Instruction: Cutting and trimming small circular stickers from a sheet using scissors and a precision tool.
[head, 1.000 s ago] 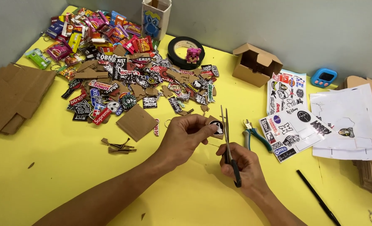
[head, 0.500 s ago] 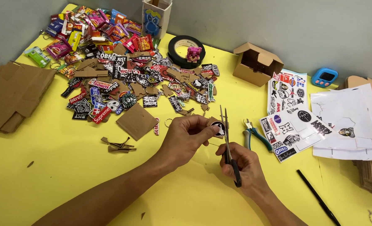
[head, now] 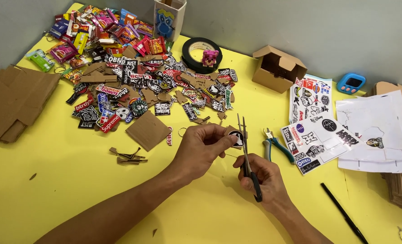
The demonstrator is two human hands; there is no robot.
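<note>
Nearest me, my right hand (head: 260, 177) has its grip closed around the black handles of the scissors (head: 247, 153), blades pointing up and away, nearly closed. Just left of it, my left hand (head: 200, 149) pinches a small cardboard-backed sticker piece (head: 235, 135) between thumb and fingertips, held above the yellow counter (head: 65, 180) with its edge against the blades. Teal-handled pliers (head: 273, 144) lie just right of the scissors. Farther out sit a brown cardboard square (head: 147, 131), then the heap of cut stickers (head: 142, 86), and a black tape roll (head: 201, 54) beyond.
</note>
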